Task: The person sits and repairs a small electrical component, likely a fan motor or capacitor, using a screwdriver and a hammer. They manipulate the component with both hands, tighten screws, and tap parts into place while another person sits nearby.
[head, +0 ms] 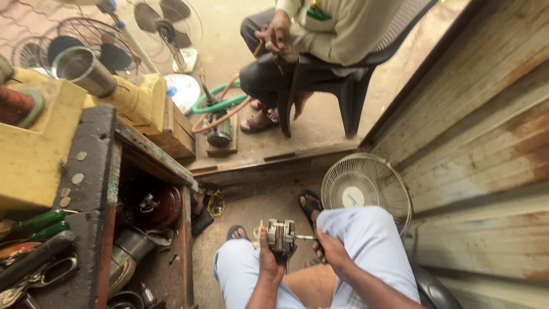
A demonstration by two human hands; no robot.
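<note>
A small fan motor with a metal frame and a shaft sits above my knees, low in the middle of the head view. My left hand grips it from below. My right hand holds a thin tool whose tip touches the motor's right side. My legs in light blue trousers and sandalled feet are underneath.
A cluttered workbench with tools stands at left, with motor parts beneath it. A white fan guard leans on the rusty metal wall at right. Another person sits on a dark plastic chair ahead. Several fans and a green hose lie beyond.
</note>
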